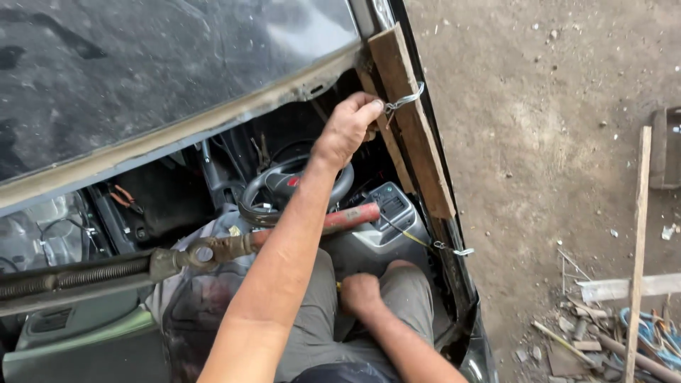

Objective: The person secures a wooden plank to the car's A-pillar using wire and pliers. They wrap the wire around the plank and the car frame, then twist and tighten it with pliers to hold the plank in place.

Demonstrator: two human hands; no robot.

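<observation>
My left hand (347,128) reaches up to a brown wooden plank (415,135) that lies along the dark pillar of a vehicle. Its fingertips pinch the twisted end of a grey wire loop (406,99) wrapped round the plank. My right hand (360,292) rests as a closed fist on my grey-trousered thigh (411,298). A small bit of yellow shows at its left edge; what it is cannot be made out. A second wire tie (454,250) with a yellow strand sits lower on the pillar.
Below me are a black steering wheel (284,186) and a grey console (390,206). A red-handled rusty tool (351,216) with a long spring (78,275) crosses my lap. A dusty windscreen (142,71) lies top left. On the dirt ground (553,142) at right are wooden laths (638,234) and scrap (603,333).
</observation>
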